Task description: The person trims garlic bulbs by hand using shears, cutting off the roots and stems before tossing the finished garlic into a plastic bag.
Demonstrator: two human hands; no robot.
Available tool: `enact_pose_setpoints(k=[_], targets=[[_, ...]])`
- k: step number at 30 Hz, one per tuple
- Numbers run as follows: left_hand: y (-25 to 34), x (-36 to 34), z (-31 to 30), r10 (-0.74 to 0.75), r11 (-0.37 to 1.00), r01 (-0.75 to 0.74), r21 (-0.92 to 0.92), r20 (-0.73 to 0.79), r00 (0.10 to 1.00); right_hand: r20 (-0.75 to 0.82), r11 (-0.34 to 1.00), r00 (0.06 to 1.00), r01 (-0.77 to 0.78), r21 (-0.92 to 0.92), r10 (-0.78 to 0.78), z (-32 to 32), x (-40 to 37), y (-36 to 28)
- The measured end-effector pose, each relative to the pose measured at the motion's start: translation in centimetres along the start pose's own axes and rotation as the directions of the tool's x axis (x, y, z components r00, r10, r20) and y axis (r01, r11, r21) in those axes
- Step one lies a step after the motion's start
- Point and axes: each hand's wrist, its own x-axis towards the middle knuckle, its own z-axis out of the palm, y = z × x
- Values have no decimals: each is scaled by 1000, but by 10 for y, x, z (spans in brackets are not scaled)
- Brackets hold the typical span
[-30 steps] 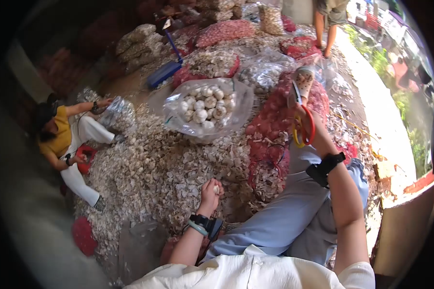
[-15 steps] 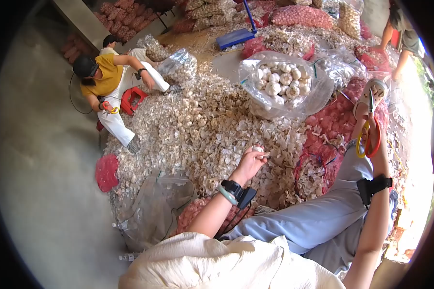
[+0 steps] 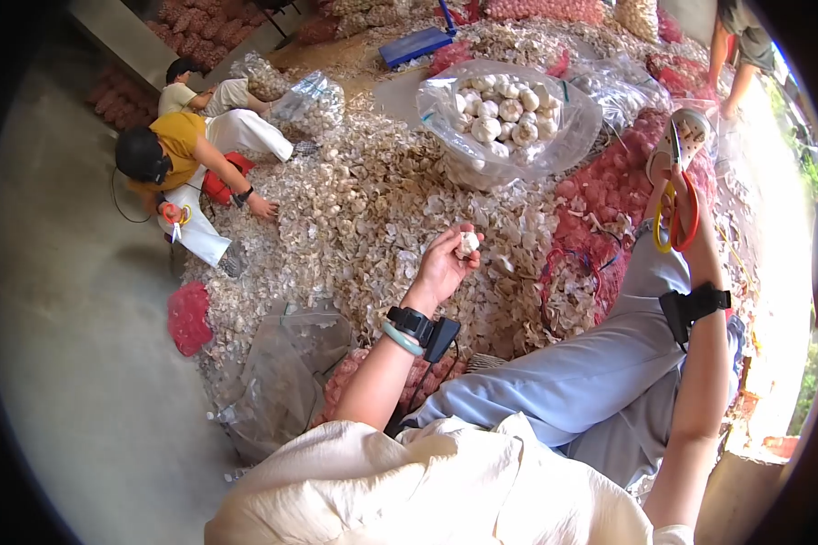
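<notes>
My left hand (image 3: 442, 270) is palm up, its fingers curled round a white garlic bulb (image 3: 466, 244). Over at the right, my right hand (image 3: 703, 222) grips scissors (image 3: 677, 173) with one yellow and one red handle loop; their blades point away from me. Part of that hand is hidden behind the handles. Below my left hand lies a wide heap of dry garlic skins (image 3: 386, 245). Beyond it stands a clear plastic bag (image 3: 573, 136) of whole garlic bulbs (image 3: 509, 111), its mouth open.
Red mesh sacks (image 3: 600, 195) lie along the right, near my shoe (image 3: 691, 136). At the left, a co-worker in a yellow top (image 3: 184, 145) holds scissors; another person (image 3: 186, 98) sits behind. A blue dustpan (image 3: 415, 45) rests at the back. A crumpled clear bag (image 3: 277, 377) is near my left.
My left hand has turned palm up and lifted slightly, showing the bulb more clearly. The yellow-topped co-worker has bent forward, one hand reaching down to the skins. The whole view has shifted a little.
</notes>
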Motion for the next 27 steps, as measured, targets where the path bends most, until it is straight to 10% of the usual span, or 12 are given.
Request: enact_pose_setpoints(k=[27], targets=[[-16,8,-7,106,970,-53,238,-214,971,37,998,998,-58,-30,59,2,-3,-6]])
